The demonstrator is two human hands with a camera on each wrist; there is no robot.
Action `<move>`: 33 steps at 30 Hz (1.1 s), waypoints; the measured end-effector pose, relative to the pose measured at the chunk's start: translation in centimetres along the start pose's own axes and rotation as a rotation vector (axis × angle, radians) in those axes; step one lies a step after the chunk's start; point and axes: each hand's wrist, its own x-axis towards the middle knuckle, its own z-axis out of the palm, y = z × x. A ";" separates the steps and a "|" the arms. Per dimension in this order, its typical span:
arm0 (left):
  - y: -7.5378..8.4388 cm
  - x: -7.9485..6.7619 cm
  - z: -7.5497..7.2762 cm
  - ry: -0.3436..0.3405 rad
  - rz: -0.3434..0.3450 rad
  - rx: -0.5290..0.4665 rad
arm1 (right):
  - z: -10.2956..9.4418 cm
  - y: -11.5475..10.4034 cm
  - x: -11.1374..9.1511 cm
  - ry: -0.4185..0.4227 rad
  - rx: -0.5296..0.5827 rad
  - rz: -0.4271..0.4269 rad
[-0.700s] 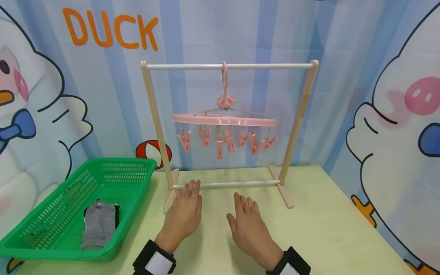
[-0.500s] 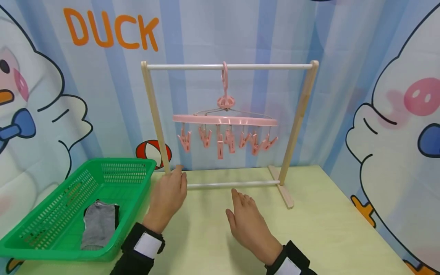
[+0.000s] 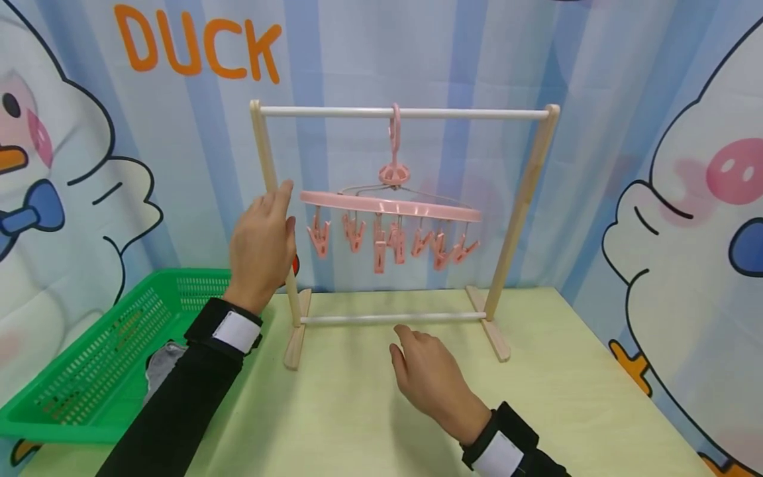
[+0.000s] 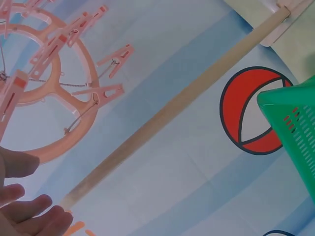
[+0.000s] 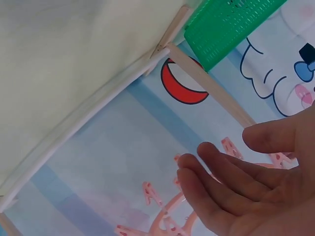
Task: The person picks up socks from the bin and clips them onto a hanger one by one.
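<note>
The pink clip hanger [image 3: 390, 207] is hanging in the upper middle of the frame, its hook looping over the white top bar [image 3: 477, 114], which seems to be why the ring is swinging clear of the table [image 3: 572, 397]. The wooden stand [image 3: 532, 179] is standing upright, its flat feet [image 3: 490, 328] running fore and aft, probably to keep it from tipping. The left hand [image 3: 262, 245] is hovering at left of centre, in front of the left post, fingers lying together, thumb apart, pinching nothing that I'm seeing; whether it's touching the post, I can't tell. The right hand [image 3: 435, 381] is floating below centre, fingers loosely bent, thumb apart, holding nothing. Over at lower left the green basket [image 3: 59, 434] is sitting beside the stand, presumably for easy reach, with a grey cloth [image 3: 161, 368] lying inside, partly hidden behind the left sleeve [image 3: 191, 391].

The hanger is looking glossy and pale, its ring tilting slightly down towards the right. Small pink clips [image 3: 379, 257] are dangling beneath at differing angles, gripping nothing that I'm making out.
</note>
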 end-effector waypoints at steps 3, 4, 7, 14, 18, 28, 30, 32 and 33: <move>-0.1 0.6 0.5 -0.006 0.024 -0.018 | -0.5 -0.3 0.5 0.001 0.013 -0.011; -0.1 0.8 0.6 -0.007 0.026 -0.023 | -0.6 -0.4 0.6 0.001 0.017 -0.016; -0.2 0.9 0.9 -0.011 0.024 -0.040 | -1.0 -0.7 1.1 0.002 0.034 -0.034; 0.0 1.1 1.2 -0.002 0.028 -0.053 | -1.4 -1.3 1.7 0.000 0.103 -0.059; 0.4 1.2 1.6 0.035 0.057 -0.063 | -1.8 -1.4 1.9 0.052 0.113 -0.081; 1.8 0.8 1.6 0.077 0.147 -0.085 | -5.2 -2.6 4.0 0.453 -0.022 -0.378; 2.0 0.6 1.6 0.087 0.167 -0.088 | -6.3 -2.5 5.0 0.529 -0.050 -0.410; 2.1 0.4 1.6 0.102 0.195 -0.087 | -7.3 -2.1 6.1 0.584 -0.076 -0.419; 2.1 0.3 1.6 0.112 0.209 -0.087 | -7.7 -1.9 6.5 0.601 -0.085 -0.417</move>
